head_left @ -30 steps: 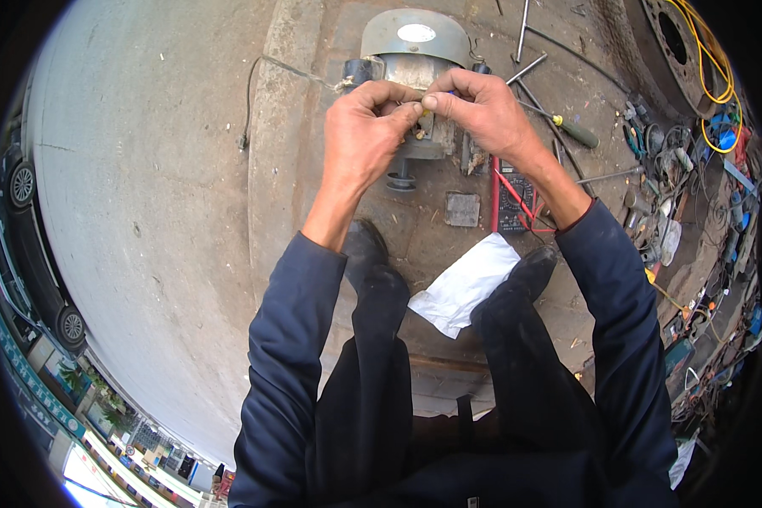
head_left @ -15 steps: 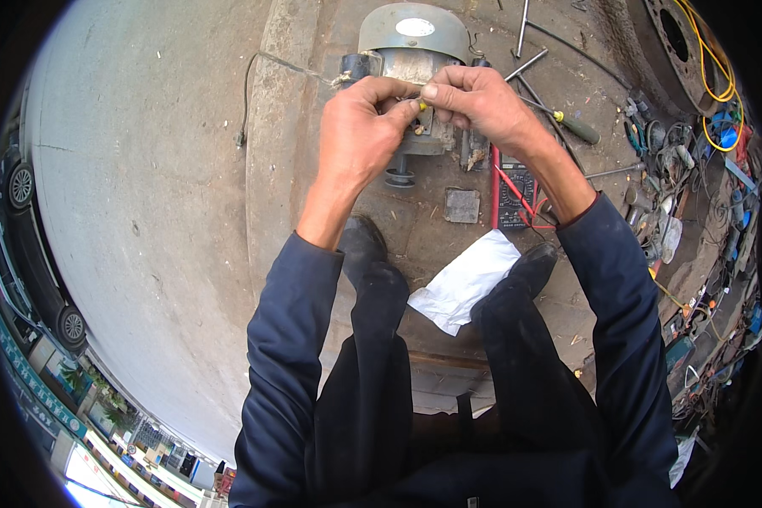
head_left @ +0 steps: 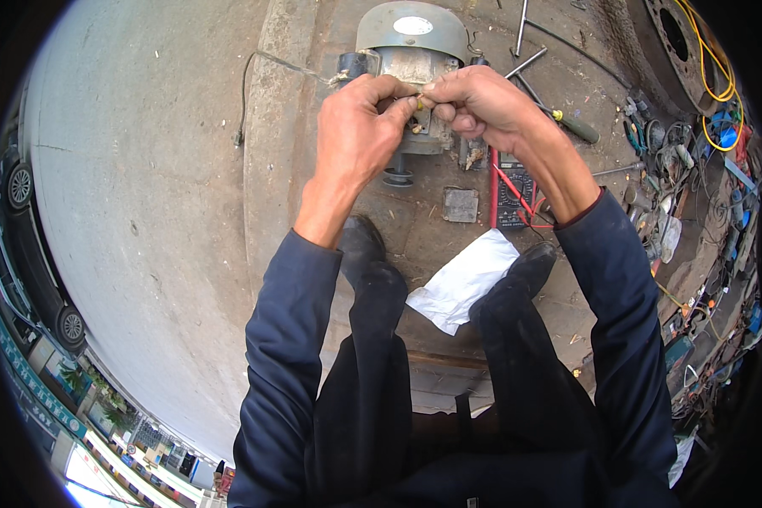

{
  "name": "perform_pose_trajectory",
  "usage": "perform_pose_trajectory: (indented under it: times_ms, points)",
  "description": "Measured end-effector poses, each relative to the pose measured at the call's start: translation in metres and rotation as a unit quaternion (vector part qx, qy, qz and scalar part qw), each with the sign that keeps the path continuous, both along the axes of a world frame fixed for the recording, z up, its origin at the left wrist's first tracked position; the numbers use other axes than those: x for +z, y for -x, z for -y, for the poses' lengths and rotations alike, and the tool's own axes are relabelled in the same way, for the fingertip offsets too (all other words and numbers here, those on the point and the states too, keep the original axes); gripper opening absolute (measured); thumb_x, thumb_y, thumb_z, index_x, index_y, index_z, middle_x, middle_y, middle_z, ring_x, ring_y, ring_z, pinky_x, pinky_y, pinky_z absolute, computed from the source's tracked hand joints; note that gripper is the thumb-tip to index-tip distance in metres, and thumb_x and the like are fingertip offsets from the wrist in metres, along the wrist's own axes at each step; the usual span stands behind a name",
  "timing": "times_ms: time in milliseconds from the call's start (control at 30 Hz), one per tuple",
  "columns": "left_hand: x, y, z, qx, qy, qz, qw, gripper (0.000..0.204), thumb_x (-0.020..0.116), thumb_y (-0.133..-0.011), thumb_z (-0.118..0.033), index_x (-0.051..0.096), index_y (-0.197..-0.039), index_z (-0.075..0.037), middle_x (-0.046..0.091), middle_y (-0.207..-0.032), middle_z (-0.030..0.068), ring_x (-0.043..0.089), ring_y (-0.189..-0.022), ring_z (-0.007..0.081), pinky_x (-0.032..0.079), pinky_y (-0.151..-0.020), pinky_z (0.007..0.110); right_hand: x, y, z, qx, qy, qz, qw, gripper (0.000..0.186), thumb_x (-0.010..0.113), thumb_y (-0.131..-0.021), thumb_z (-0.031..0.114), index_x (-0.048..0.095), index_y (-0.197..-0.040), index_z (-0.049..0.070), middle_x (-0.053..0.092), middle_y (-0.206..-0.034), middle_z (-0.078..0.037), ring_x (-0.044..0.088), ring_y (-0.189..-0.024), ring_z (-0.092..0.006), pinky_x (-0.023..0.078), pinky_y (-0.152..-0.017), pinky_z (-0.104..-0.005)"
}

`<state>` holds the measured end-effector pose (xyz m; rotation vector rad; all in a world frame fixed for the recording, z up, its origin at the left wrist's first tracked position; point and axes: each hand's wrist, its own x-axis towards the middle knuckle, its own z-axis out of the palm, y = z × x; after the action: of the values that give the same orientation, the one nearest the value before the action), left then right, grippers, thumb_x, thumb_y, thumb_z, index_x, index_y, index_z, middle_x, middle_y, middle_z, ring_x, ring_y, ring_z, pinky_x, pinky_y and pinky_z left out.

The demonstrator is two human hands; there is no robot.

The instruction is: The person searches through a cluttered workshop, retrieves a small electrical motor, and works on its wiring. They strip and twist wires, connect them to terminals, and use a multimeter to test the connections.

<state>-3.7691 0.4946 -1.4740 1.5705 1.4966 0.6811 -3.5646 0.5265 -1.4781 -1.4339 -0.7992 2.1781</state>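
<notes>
An electric motor point(head_left: 408, 66) with a domed grey end cover lies on the ground in front of me, its pulley point(head_left: 398, 178) pointing my way. Over its opened terminal area, my left hand point(head_left: 356, 127) pinches with thumb and forefinger at a small yellow wire-like piece point(head_left: 420, 105). My right hand point(head_left: 495, 103) meets it there, thumb and forefinger closed on the same spot. The fingertips nearly touch and partly cover the piece. Beside the motor sits a black cylinder point(head_left: 353, 64) with a grey cord point(head_left: 292, 65) trailing left.
Near my right foot are a multimeter point(head_left: 514, 199) with red leads, a square grey plate point(head_left: 461, 206) and a white sheet point(head_left: 466, 284). A screwdriver point(head_left: 579, 128) and metal wrench point(head_left: 529, 62) lie right of the motor. Tools and scrap point(head_left: 686, 178) crowd the right edge.
My right hand has rolled slightly, its lower fingers spreading away from the thumb. The left hand stays almost in place, and both still pinch over the motor.
</notes>
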Motion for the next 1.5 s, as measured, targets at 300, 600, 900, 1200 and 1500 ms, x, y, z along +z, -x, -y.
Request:
perform_pose_trajectory:
  times_ms: [300,600,900,1200,1500]
  points:
    - [0.015,0.017,-0.004,0.014,0.126,0.102,0.987,0.024,0.062,-0.103,-0.007,0.075,-0.123,0.000,0.072,-0.089,0.0025,0.058,-0.066,0.0068,0.051,-0.062,0.024,-0.001,0.004,0.000,0.015,-0.052,0.034,0.998,0.020,0.069,-0.101,0.018,0.067,-0.087,0.003,0.055,-0.068,0.003,0.042,-0.050,-0.0036,0.027,-0.044,-0.0224]
    - [0.025,0.022,0.005,0.059,0.101,0.108,0.987,0.030,0.056,-0.105,-0.003,0.067,-0.132,0.002,0.074,-0.093,0.0058,0.059,-0.068,0.0070,0.052,-0.064,0.023,-0.001,0.007,0.000,0.020,-0.058,0.050,0.997,0.019,0.068,-0.098,0.017,0.072,-0.088,0.000,0.056,-0.066,0.001,0.042,-0.051,-0.0069,0.026,-0.046,-0.0267]
    - [0.026,0.035,0.003,0.125,0.072,0.099,0.985,0.024,0.060,-0.104,-0.007,0.071,-0.123,0.003,0.075,-0.091,0.0072,0.065,-0.079,0.0099,0.054,-0.069,0.027,-0.001,0.008,0.000,0.036,-0.063,0.045,0.996,0.023,0.067,-0.103,0.020,0.066,-0.085,0.005,0.054,-0.067,0.005,0.040,-0.051,-0.0034,0.026,-0.046,-0.0219]
    - [0.013,0.017,-0.002,0.057,-0.056,0.057,0.995,0.023,0.073,-0.097,-0.008,0.077,-0.118,0.000,0.071,-0.095,0.0048,0.058,-0.073,0.0096,0.052,-0.068,0.026,-0.007,0.006,0.000,0.019,-0.070,0.032,0.997,0.020,0.069,-0.098,0.017,0.070,-0.085,0.002,0.057,-0.066,0.001,0.042,-0.050,-0.0060,0.026,-0.045,-0.0253]
    - [0.013,0.006,-0.006,-0.007,-0.033,-0.049,0.998,0.018,0.079,-0.085,-0.009,0.082,-0.103,-0.005,0.064,-0.088,0.0107,0.063,-0.078,0.0235,0.053,-0.072,0.036,-0.007,0.005,0.000,0.024,-0.083,0.026,0.996,0.021,0.069,-0.098,0.018,0.070,-0.085,0.002,0.058,-0.066,0.001,0.044,-0.051,-0.0064,0.028,-0.045,-0.0254]
